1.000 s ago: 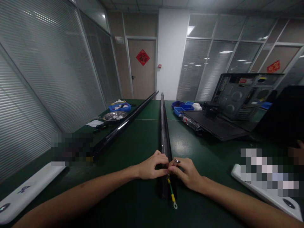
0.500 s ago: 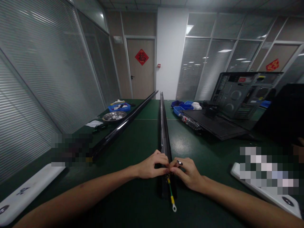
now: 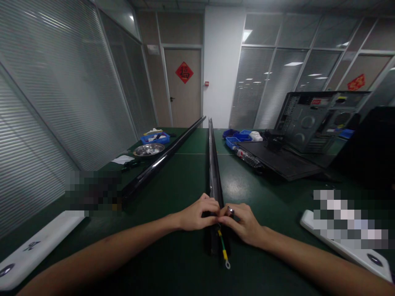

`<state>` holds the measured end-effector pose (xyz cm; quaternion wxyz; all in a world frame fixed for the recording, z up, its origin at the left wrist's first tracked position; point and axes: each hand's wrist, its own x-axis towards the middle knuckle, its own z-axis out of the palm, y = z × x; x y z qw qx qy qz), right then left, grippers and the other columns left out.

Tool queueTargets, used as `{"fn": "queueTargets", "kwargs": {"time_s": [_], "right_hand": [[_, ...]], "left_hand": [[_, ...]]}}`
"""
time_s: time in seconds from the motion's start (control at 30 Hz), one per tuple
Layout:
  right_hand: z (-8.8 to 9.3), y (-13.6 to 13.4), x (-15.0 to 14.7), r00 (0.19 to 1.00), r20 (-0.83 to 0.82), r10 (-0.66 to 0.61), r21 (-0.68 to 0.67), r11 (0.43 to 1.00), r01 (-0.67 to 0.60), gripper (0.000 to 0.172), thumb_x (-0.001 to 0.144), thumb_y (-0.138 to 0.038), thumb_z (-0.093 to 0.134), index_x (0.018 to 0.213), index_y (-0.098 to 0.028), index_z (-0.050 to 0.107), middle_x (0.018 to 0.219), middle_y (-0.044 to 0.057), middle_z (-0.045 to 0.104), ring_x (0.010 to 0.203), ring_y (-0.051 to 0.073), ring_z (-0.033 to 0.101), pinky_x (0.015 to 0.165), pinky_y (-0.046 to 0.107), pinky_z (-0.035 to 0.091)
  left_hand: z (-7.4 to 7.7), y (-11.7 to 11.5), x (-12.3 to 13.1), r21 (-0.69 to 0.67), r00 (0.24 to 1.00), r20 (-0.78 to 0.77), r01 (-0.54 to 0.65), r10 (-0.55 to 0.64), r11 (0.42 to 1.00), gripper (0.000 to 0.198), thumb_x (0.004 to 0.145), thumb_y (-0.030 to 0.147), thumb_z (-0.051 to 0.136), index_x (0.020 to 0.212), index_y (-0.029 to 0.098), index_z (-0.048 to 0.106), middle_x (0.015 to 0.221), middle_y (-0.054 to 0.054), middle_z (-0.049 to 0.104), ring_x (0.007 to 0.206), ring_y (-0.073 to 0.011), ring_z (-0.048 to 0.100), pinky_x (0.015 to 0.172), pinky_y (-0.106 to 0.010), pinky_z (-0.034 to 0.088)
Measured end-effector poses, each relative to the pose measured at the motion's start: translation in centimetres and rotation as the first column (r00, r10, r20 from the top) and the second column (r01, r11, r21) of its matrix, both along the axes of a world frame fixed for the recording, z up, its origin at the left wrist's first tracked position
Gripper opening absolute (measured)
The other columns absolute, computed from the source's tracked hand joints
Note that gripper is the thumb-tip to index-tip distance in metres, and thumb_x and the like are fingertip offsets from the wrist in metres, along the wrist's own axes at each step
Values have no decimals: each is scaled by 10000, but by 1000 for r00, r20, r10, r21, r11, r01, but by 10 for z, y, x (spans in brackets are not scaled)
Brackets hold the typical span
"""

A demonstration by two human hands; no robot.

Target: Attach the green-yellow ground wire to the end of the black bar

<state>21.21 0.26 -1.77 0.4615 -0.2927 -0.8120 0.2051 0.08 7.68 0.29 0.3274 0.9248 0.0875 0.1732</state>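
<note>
A long black channel-shaped rail (image 3: 213, 164) runs away from me down the middle of the table, its near end under my hands. My left hand (image 3: 200, 213) rests over the rail, thumb and fingers closed in a pinch. Fingertip to fingertip with it, my right hand (image 3: 242, 222) is pinched shut too. Between them, what the fingertips grip is hidden. A small shiny metal piece (image 3: 230, 211) shows at my right index finger; whether held or worn, I cannot tell. Below the fingertips a green-and-yellow wire (image 3: 222, 242) comes out, ending in a ring terminal (image 3: 227, 265).
A second black rail (image 3: 166, 158) lies at the left. Beyond it are a metal bowl (image 3: 149, 149) and a blue tray (image 3: 155, 138). Blue bins (image 3: 232, 142), a plastic bottle (image 3: 248, 158), a black panel (image 3: 279, 160) and an open computer case (image 3: 308, 123) stand right.
Both hands stay at the same spot on the rail. The shiny piece at my right index finger has turned and shifted slightly left. The ring terminal sits a touch higher in view.
</note>
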Motion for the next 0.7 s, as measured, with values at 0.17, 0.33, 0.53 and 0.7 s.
{"fn": "queueTargets", "kwargs": {"time_s": [0.17, 0.33, 0.53, 0.7], "right_hand": [[2, 0, -1, 1000, 11, -4, -1, 1000, 4, 297, 1072, -339, 569, 829, -180, 631, 721, 3, 645, 623, 133, 623, 631, 232, 483], [2, 1, -1, 1000, 23, -18, 10, 1000, 18, 290, 1074, -330, 565, 841, -177, 643, 730, 7, 654, 631, 134, 628, 639, 230, 487], [4, 1, -1, 1000, 25, -14, 23, 1000, 14, 310, 1086, -326, 537, 841, -180, 660, 752, 24, 682, 655, 146, 650, 659, 246, 507], [3, 1, 0, 999, 36, -7, 19, 1000, 6, 341, 1102, -329, 490, 844, -183, 657, 755, 27, 669, 654, 150, 635, 647, 254, 493]], "left_hand": [[1, -1, 0, -2, 1000, 3, -1, 1, 1000, 438, 1071, 557, 452, 931, 185, 637, 926, -13, 660, 942, -182, 606, 926, -339, 305], [1, 0, -1, -1, 1000, -16, -13, 13, 1000, 408, 1064, 531, 473, 918, 184, 631, 924, -19, 659, 942, -188, 597, 914, -337, 316], [2, 0, 0, -10, 1000, -10, -14, 14, 1000, 351, 1048, 485, 510, 908, 185, 626, 927, -20, 662, 938, -193, 594, 916, -340, 322], [1, 0, -1, -4, 1000, -10, -17, 17, 1000, 287, 1032, 435, 546, 909, 184, 615, 923, -11, 651, 935, -188, 592, 917, -336, 319]]}}
